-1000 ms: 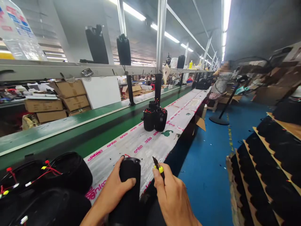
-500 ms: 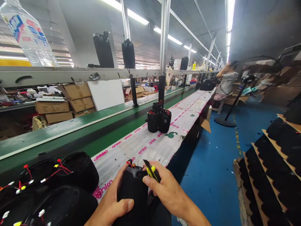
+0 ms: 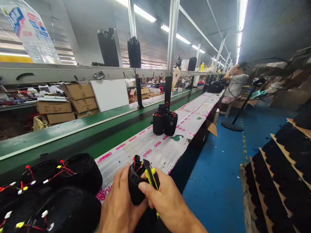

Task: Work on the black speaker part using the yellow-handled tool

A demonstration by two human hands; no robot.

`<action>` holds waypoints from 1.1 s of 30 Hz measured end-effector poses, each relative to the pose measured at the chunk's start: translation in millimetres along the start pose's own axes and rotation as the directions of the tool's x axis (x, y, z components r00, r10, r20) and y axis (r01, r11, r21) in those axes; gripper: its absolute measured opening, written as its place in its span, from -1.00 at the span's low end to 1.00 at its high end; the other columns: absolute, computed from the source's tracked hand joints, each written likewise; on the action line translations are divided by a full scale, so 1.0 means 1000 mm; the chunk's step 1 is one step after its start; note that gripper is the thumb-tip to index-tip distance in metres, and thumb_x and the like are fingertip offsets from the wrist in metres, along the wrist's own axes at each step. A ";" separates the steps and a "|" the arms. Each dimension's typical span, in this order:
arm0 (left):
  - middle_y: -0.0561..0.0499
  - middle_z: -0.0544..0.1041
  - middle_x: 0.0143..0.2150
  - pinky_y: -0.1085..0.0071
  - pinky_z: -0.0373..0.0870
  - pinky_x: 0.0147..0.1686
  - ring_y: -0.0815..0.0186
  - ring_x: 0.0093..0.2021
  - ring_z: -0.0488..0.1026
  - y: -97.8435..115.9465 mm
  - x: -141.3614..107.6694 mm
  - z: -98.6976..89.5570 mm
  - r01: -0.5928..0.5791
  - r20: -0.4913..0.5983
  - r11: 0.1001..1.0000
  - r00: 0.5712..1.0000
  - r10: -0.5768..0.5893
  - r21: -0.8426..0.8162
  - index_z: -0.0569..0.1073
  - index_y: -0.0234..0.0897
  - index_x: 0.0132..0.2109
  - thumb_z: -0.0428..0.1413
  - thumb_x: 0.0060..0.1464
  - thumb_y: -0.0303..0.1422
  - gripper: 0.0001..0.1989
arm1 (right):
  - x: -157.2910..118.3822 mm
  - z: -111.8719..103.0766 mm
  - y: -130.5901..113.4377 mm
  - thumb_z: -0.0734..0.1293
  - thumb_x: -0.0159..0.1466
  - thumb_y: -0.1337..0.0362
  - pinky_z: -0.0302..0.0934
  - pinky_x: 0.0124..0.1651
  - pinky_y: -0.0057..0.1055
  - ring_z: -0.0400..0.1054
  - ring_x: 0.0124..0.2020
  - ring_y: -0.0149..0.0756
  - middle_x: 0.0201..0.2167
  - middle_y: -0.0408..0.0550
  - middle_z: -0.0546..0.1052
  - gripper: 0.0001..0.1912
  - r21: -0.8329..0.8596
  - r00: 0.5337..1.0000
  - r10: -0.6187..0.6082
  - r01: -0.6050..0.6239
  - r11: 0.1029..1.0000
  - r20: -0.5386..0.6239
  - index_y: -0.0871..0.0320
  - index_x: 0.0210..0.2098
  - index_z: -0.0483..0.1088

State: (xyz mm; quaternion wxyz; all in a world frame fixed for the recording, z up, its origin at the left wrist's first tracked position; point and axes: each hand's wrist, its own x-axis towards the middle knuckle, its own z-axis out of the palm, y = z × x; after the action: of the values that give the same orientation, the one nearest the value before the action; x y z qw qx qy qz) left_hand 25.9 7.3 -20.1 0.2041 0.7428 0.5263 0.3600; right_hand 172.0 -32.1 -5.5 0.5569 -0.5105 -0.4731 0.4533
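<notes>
My left hand (image 3: 119, 202) grips a black fabric-covered speaker shell (image 3: 135, 181) with red wires poking out of its top end. My right hand (image 3: 164, 202) holds a yellow-and-black utility knife (image 3: 151, 174), its tip close to the shell's upper rim, with the thumb pressed against the shell. Both hands are low in the middle of the view, at the near edge of the white plastic-covered workbench (image 3: 155, 145).
Several black shells with red wires (image 3: 60, 191) lie at my left. Three upright shells (image 3: 165, 121) stand farther along the bench, beside a green conveyor (image 3: 73, 132). Stacked black parts on cardboard (image 3: 279, 174) sit at right. A person (image 3: 234, 84) works far down the blue-floored aisle.
The shell has turned so its wired end faces up and away, lifted higher. My right hand has brought the knife from beside the shell up against its rim. The view shifted slightly.
</notes>
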 end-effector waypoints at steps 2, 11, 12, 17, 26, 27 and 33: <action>-0.12 0.40 0.24 -0.03 0.33 0.19 -0.05 0.22 0.38 0.002 0.005 -0.006 0.082 0.000 0.988 0.997 -0.083 -0.133 0.20 -0.14 0.29 0.26 -0.14 -0.15 -0.17 | -0.001 -0.003 -0.007 0.34 0.32 -0.02 0.14 -0.46 -0.47 0.21 -0.56 -0.42 -0.59 -0.31 0.33 -0.66 0.045 0.999 -0.031 0.033 0.998 -0.037 0.11 -0.10 0.39; -0.17 0.54 0.14 0.08 0.43 0.06 -0.09 0.11 0.48 0.017 0.002 -0.034 0.583 0.590 0.344 0.802 -0.097 -0.736 0.21 -0.16 0.30 0.24 -0.12 -0.11 -0.17 | -0.004 -0.018 -0.003 0.26 0.39 0.06 0.24 -0.39 -0.47 0.36 -0.33 -0.36 -0.13 -0.12 0.47 -0.69 -0.245 0.990 -0.132 0.114 0.963 -0.058 0.00 0.07 0.36; -0.17 0.53 0.14 0.09 0.43 0.07 -0.08 0.12 0.48 0.018 0.001 -0.032 0.588 0.599 0.303 0.798 -0.066 -0.750 0.19 -0.16 0.31 0.24 -0.11 -0.13 -0.17 | -0.004 -0.016 -0.002 0.26 0.40 0.07 0.26 -0.38 -0.47 0.37 -0.30 -0.36 -0.05 -0.10 0.46 -0.68 -0.223 0.991 -0.130 0.121 0.967 -0.026 -0.02 0.10 0.35; -0.14 0.54 0.15 0.12 0.41 0.11 -0.03 0.13 0.48 0.013 0.007 -0.030 0.582 0.622 0.381 0.783 -0.023 -0.719 0.21 -0.17 0.32 0.22 -0.04 -0.13 -0.21 | -0.002 -0.015 0.006 0.26 0.39 0.03 0.25 -0.40 -0.46 0.36 -0.36 -0.39 -0.04 -0.07 0.45 -0.59 -0.171 0.991 -0.132 0.130 0.977 0.003 0.01 0.17 0.32; -0.13 0.33 0.36 0.06 0.12 0.33 0.02 0.35 0.24 -0.002 0.042 -0.020 0.228 0.563 0.961 0.820 -0.104 -0.154 0.25 -0.24 0.31 0.06 0.09 -0.11 -0.33 | -0.002 -0.023 0.055 0.27 0.37 -0.01 0.14 -0.47 -0.49 0.21 -0.55 -0.43 -0.54 -0.31 0.31 -0.67 -0.130 0.997 -0.004 -0.007 0.991 -0.082 0.13 -0.10 0.34; -0.16 0.29 0.38 0.02 0.05 0.35 -0.01 0.38 0.19 -0.001 0.041 -0.015 0.203 0.542 0.974 0.832 -0.118 -0.101 0.22 -0.24 0.33 0.08 0.07 -0.13 -0.30 | -0.003 -0.022 0.061 0.27 0.36 0.00 0.15 -0.48 -0.48 0.21 -0.55 -0.43 -0.53 -0.30 0.31 -0.68 -0.142 0.994 0.007 -0.023 0.990 -0.107 0.13 -0.13 0.34; -0.28 0.56 0.08 0.01 0.38 0.00 -0.19 0.07 0.51 0.019 0.031 0.006 -0.029 0.506 0.908 0.838 -0.206 0.418 0.15 -0.34 0.35 0.12 -0.04 -0.18 -0.19 | -0.006 -0.021 0.073 0.28 0.35 0.06 0.22 -0.35 -0.41 0.33 -0.46 -0.36 -0.42 -0.20 0.44 -0.76 -0.229 0.981 0.007 -0.052 0.972 -0.194 0.11 -0.26 0.34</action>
State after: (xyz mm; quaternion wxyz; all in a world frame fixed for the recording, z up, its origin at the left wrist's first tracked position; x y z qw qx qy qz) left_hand 48.0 30.2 -1.1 0.2004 0.8137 0.5455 0.0083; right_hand 190.2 -36.0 -79.3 0.5291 -0.6208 -0.4595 0.3516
